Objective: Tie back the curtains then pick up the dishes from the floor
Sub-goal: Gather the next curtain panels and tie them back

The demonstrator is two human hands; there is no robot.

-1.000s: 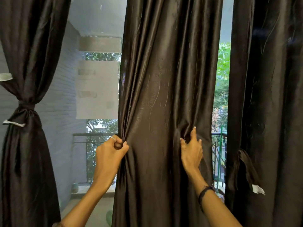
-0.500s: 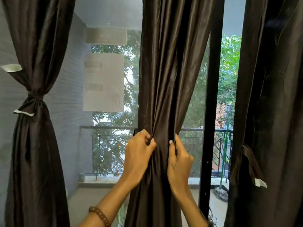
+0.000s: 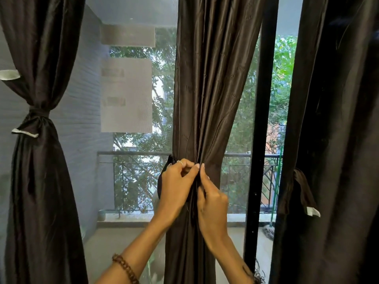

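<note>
A: How is the middle curtain [image 3: 207,99] held?

B: At frame centre it is bunched, pinched by the left hand [image 3: 176,189] and right hand [image 3: 213,203], fingers clamped on folds (a strap seems caught too).

A: Its handling?

B: Soft, light, slippery; best gripped at the gathered waist. No dishes are seen.

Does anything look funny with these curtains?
Nothing is torn or spilled. The left curtain is tied at its waist, but the middle curtain is only bunched by the left hand and right hand, and the right curtain's tie strap dangles loose.
</note>
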